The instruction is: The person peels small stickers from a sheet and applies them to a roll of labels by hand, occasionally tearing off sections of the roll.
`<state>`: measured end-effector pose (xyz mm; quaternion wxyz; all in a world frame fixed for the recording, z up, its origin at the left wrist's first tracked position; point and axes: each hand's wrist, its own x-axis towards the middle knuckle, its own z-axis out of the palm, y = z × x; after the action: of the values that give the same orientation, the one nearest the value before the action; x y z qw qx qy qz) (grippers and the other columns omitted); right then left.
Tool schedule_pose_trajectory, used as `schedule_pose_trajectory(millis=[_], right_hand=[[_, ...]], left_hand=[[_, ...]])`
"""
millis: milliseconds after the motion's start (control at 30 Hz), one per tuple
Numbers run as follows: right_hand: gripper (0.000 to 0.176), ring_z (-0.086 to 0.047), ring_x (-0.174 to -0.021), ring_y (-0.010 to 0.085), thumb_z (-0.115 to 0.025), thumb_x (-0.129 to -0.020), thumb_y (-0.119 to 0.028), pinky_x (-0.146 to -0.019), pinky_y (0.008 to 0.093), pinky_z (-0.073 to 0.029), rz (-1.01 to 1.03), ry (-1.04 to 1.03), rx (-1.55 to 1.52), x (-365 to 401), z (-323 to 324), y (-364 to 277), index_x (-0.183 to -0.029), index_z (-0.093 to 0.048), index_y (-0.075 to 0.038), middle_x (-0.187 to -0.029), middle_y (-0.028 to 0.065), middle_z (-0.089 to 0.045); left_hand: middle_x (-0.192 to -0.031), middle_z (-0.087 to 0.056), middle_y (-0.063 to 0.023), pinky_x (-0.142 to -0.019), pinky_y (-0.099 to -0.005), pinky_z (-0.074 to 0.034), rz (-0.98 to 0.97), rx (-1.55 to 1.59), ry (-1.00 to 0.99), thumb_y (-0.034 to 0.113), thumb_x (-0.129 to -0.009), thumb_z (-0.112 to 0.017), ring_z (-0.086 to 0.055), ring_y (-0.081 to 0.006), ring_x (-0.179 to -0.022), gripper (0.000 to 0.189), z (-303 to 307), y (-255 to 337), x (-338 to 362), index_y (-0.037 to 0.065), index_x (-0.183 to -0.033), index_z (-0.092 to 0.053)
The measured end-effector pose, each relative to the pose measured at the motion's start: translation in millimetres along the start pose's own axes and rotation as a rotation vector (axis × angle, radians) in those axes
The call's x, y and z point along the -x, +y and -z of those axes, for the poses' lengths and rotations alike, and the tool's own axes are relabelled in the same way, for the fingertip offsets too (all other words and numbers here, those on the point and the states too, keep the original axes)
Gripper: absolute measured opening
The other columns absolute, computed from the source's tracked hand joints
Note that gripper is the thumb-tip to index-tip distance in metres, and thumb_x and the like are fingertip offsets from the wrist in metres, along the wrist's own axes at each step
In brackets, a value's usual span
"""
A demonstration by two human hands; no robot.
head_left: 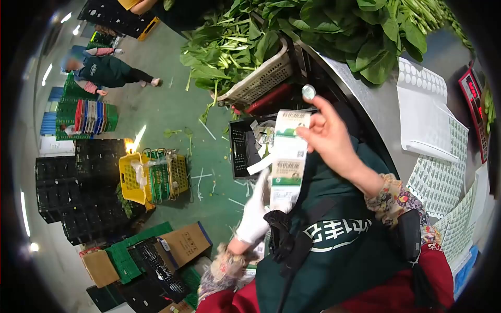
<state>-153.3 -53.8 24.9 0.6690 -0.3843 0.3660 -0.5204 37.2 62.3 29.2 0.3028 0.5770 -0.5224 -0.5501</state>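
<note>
Mid frame: R hand (327,136) pinches top of green-white label strip (288,156), 1 round sticker (309,92) on its fingertip. L hand (254,211) grips bottom. Prob best: keep strip tight & flat.

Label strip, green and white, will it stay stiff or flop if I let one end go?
Probably floppy: the label strip looks paper-thin and bends slightly between the right hand and the gloved left hand. Likely very light, since the right hand only pinches its top end.
</note>
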Motion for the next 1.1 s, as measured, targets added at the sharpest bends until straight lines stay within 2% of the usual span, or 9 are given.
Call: schedule_pose_trajectory(millis=[67,133,200,567,667,767,933,1033,1100], right_hand=[[0.055,-0.052,-0.061,0.005,-0.058,-0.084,0.0,-0.051,0.0181,-0.041,0.067,0.081,0.048,-15.8,17.0,-8.2,-0.132,-0.031,-0.003,-0.08,0.0048,-0.058],[0.05,-0.05,-0.058,0.0049,-0.058,-0.084,0.0,-0.049,0.0183,-0.04,0.117,0.142,0.105,-22.8,28.6,-7.9,-0.129,-0.035,-0.001,-0.076,0.0029,-0.054],[0.049,-0.049,-0.058,0.0048,-0.058,-0.084,-0.001,-0.049,0.0182,-0.04,0.121,0.147,0.138,-22.9,31.3,0.1,-0.128,-0.036,0.0,-0.077,0.0033,-0.054],[0.041,-0.053,-0.069,0.0065,-0.054,-0.087,0.0,-0.05,0.0182,-0.044,0.174,0.141,0.048,-20.4,23.0,-9.2,-0.125,-0.039,0.0,-0.087,0.0059,-0.056],[0.039,-0.054,-0.072,0.0076,-0.053,-0.088,-0.002,-0.051,0.0189,-0.046,0.184,0.13,0.006,-20.4,22.1,-10.1,-0.124,-0.039,-0.001,-0.092,0.0078,-0.057],[0.036,-0.056,-0.075,0.0089,-0.052,-0.089,-0.003,-0.053,0.0192,-0.048,0.222,0.173,-0.066,-23.9,19.3,-4.4,-0.123,-0.039,0.0,-0.096,0.0093,-0.058],[0.037,-0.058,-0.08,0.0116,-0.051,-0.09,-0.005,-0.061,0.0209,-0.051,0.23,0.193,-0.007,-17.4,15.3,-16.8,-0.124,-0.038,0.001,-0.101,0.0113,-0.057],[0.038,-0.058,-0.076,0.0108,-0.052,-0.09,-0.006,-0.062,0.0205,-0.052,0.29,0.187,-0.041,-18.2,17.0,-17.2,-0.125,-0.039,0.001,-0.099,0.0095,-0.055],[0.037,-0.058,-0.078,0.0102,-0.051,-0.09,-0.006,-0.062,0.0211,-0.051,0.34,0.229,-0.046,-18.2,10.8,-19.0,-0.125,-0.04,0.0,-0.102,0.01,-0.055]], left_hand=[[-0.104,-0.062,-0.0186,-0.082,-0.0327,-0.047,0.169,-0.577,-0.308,0.024,-0.077,-0.065,-0.062,-0.0286,-0.094,0.059,23.9,-36.2,41.9,0.01,-0.13,-0.043],[-0.086,-0.064,-0.014,-0.067,-0.0355,-0.051,0.1,-0.489,-0.393,0.026,-0.077,-0.066,-0.063,-0.0281,-0.072,0.042,37.7,-67.6,90.7,0.009,-0.114,-0.055],[-0.082,-0.06,-0.0007,-0.07,-0.0268,-0.05,0.648,-0.241,-0.384,0.009,-0.079,-0.064,-0.057,-0.0101,-0.076,0.032,45.1,-24.9,100.3,0.005,-0.11,-0.056],[-0.088,-0.064,-0.0175,-0.075,-0.0389,-0.047,0.745,-0.806,-0.461,0.032,-0.076,-0.061,-0.062,-0.0327,-0.083,0.035,98.1,-48.1,130.3,0.008,-0.101,-0.061],[-0.075,-0.062,-0.0116,-0.063,-0.0376,-0.049,0.278,-1.186,-0.293,0.023,-0.076,-0.06,-0.062,-0.0295,-0.07,0.016,143.6,-64.8,120.4,0.009,-0.076,-0.066],[-0.07,-0.06,-0.0175,-0.06,-0.0429,-0.048,0.145,-1.291,0.315,0.017,-0.072,-0.058,-0.058,-0.0378,-0.065,0.012,189.1,-45.3,60.5,0.005,-0.069,-0.06],[-0.079,-0.061,-0.018,-0.066,-0.041,-0.046,-0.034,-1.246,0.636,0.015,-0.079,-0.053,-0.058,-0.0367,-0.076,0.014,241.5,25.0,-38.0,0.006,-0.085,-0.061],[-0.098,-0.062,-0.0185,-0.081,-0.0351,-0.046,-0.696,-0.972,0.624,0.013,-0.084,-0.045,-0.06,-0.0323,-0.09,0.03,272.3,73.8,-112.2,0.004,-0.109,-0.058],[-0.109,-0.059,-0.0178,-0.085,-0.0333,-0.044,-0.736,-0.831,0.742,0.011,-0.086,-0.043,-0.058,-0.0323,-0.098,0.038,259.0,112.6,-151.5,0.003,-0.122,-0.049]])
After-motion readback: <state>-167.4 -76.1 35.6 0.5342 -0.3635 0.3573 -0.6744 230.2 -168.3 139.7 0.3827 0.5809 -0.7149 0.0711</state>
